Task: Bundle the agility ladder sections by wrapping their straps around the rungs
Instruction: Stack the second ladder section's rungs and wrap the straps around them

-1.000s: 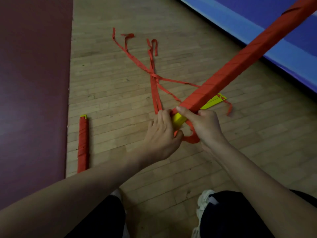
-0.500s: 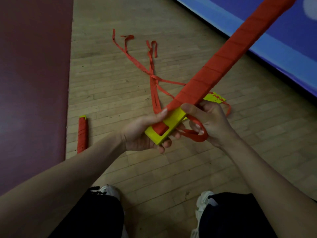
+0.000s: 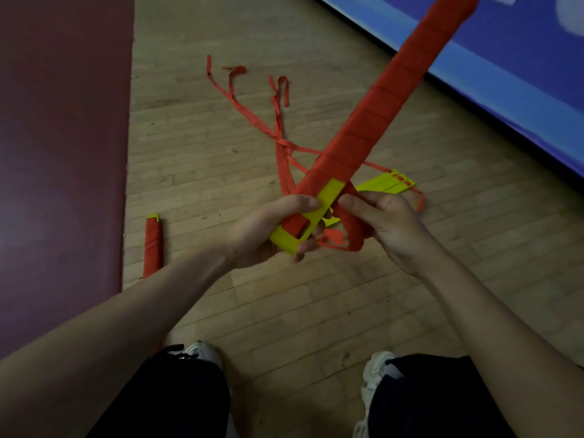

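Long bundle of yellow plastic ladder rungs bound in red webbing strap [image 3: 388, 109]: held clear of the pale wooden plank floor [image 3: 316, 311], slanting from the hands up toward the upper right. Its bare yellow end faces the camera; one second ago that end was hidden behind the back of the left hand.

Left hand [image 3: 262, 229]: has turned palm-under since then. Its fingers are curled beneath the yellow end and its thumb is pressed on top.

Right hand [image 3: 388, 222]: just beside the bundle, thumb and fingers closed on a loop of the red strap [image 3: 350, 235] that hangs below the yellow end. This grip is little altered from half a second ago.

Loose red strap tails [image 3: 281, 134]: lying in the same spread on the floor beyond the hands, beside unwrapped flat yellow rungs [image 3: 388, 184].

Second red-wrapped bundle [image 3: 153, 245]: on the floor at the left, along the edge of the maroon mat [image 3: 63, 153], unmoved.

Blue mat [image 3: 521, 74]: upper right.
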A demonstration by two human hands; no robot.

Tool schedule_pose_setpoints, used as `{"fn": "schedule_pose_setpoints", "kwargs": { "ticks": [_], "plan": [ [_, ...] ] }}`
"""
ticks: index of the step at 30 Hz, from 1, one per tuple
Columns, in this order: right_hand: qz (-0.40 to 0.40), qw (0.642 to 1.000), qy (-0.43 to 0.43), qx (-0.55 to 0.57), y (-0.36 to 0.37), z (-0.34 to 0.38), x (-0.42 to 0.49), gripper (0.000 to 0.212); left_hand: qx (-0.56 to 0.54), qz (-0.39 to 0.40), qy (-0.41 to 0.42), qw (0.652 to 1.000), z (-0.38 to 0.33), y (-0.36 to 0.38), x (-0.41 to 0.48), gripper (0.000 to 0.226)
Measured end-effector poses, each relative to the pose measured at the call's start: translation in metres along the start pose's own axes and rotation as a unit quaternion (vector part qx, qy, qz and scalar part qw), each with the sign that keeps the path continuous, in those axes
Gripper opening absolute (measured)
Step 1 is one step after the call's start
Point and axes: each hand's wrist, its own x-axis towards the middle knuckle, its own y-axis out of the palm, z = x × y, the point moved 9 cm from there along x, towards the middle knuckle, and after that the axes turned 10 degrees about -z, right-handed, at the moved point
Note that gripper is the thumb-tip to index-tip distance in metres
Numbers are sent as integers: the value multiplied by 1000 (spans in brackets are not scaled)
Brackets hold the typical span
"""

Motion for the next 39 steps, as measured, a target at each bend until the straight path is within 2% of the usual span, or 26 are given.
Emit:
{"fn": "schedule_pose_setpoints", "kwargs": {
  "ticks": [5,10,14,16,18,22,24,26,27,29,31,34,37,39],
  "plan": [
    [3,1000,10,-3,3,-5,-1,29,75,-88,70,991,-14,-29,3,21],
    [-24,999,31,-25,6,-10,0,21,181,-147,75,970,-7,-37,4,25],
    [-54,997,36,-32,5,-12,1,28,247,-193,89,945,-2,-40,8,22],
    [-72,997,27,-25,5,-12,1,42,290,-207,114,927,-3,-38,10,22],
    [-95,994,15,-48,5,-12,1,53,384,-231,144,882,-3,-34,11,24],
    [-179,982,42,-49,-4,-20,-3,52,565,-276,217,747,2,-14,8,42],
    [-206,977,52,-21,-8,-22,-7,48,596,-278,241,714,4,-8,9,53],
    [-219,974,51,-11,-13,-21,-9,44,600,-268,278,700,2,1,7,61],
    [-221,974,52,-7,-15,-20,-9,41,592,-262,291,704,1,7,5,63],
    [-211,976,51,9,-16,-16,-10,32,554,-242,269,750,0,11,6,64],
    [-183,982,42,20,-12,-9,-11,25,494,-207,188,823,2,4,12,58],
    [-121,992,30,32,-3,1,-15,16,299,-121,70,944,3,-7,16,44],
    [-66,997,14,43,8,14,-19,14,133,5,-40,990,16,-3,6,38],
    [-42,998,5,56,13,17,-19,17,12,75,-100,992,24,4,-3,45]
  ]
}}
